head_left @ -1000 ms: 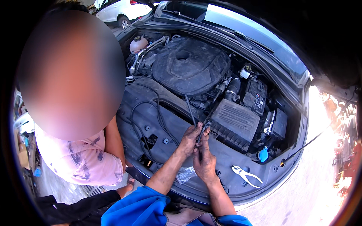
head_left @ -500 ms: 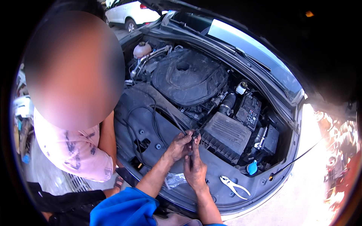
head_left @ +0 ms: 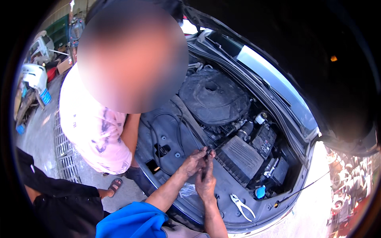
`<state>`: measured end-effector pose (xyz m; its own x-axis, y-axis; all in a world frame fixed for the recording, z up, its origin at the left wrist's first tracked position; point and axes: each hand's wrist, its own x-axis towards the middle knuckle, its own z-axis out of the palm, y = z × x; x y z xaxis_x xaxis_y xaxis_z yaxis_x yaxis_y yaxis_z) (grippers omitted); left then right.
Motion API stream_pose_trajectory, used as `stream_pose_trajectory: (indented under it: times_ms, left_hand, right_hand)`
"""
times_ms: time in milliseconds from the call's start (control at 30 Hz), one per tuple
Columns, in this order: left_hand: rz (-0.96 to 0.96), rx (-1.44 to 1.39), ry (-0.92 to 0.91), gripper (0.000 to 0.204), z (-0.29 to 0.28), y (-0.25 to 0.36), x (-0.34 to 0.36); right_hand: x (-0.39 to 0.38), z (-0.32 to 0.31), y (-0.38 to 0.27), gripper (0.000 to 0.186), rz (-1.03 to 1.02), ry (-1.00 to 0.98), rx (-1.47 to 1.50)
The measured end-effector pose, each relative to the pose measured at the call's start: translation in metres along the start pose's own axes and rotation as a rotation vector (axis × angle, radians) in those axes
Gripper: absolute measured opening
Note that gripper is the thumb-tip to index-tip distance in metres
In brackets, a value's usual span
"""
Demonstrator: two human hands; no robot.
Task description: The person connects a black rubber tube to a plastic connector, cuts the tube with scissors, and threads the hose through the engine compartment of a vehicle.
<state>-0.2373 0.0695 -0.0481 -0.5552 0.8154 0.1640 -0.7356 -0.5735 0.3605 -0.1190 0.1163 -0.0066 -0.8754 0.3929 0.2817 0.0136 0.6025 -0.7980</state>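
Observation:
Over the front of an open engine bay, my left hand and my right hand meet. Their fingers pinch a small dark piece, seemingly the end of a black cable; its exact kind is too small to make out. Loops of black cable lie on the plastic front cover to the left of my hands. A crumpled clear plastic bag rests below my left wrist. To the right of my right forearm, pliers with pale handles lie on the cover.
Beyond my hands are the air filter box, the battery and the round engine cover. A blue cap sits at the right. A person in a pink shirt leans close at the left; someone's black clothing shows lower left.
The view has swung left, showing more floor and clutter there. The person in pink now covers the far left of the engine bay. My hands keep their pinch on the dark piece.

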Motion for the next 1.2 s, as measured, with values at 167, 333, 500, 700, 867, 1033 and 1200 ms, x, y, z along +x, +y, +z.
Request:
stream_pose_trajectory:
  times_ms: [167, 333, 500, 700, 867, 1033, 1200]
  left_hand:
    - [0.048, 0.041, 0.085, 0.026, -0.0028, -0.005, 0.0005]
    - [0.016, 0.021, 0.056, 0.027, -0.0069, -0.001, 0.0001]
    - [0.044, 0.074, 0.11, 0.031, -0.002, -0.0048, 0.0005]
    - [0.024, 0.053, 0.124, 0.029, -0.0049, -0.0043, 0.0003]
    - [0.016, 0.065, 0.1, 0.03, -0.0046, -0.0039, 0.0015]
    - [-0.005, 0.078, 0.112, 0.03, -0.0038, -0.0025, 0.0009]
    - [0.016, 0.093, 0.115, 0.03, -0.0032, -0.0046, 0.0012]
  right_hand:
    - [0.0032, 0.0028, 0.0078, 0.068, -0.107, 0.048, 0.036]
    - [0.0051, 0.0022, 0.0016, 0.069, -0.163, 0.058, 0.005]
    - [0.0034, 0.002, 0.0055, 0.068, -0.107, 0.042, 0.01]
    - [0.0052, 0.0023, 0.0088, 0.067, -0.106, 0.043, 0.008]
    - [0.0058, -0.0018, 0.0048, 0.066, -0.017, -0.011, 0.038]
    - [0.008, -0.0009, 0.0047, 0.064, -0.097, 0.048, 0.023]
    - [0.0061, 0.0001, 0.009, 0.063, -0.076, 0.04, 0.032]
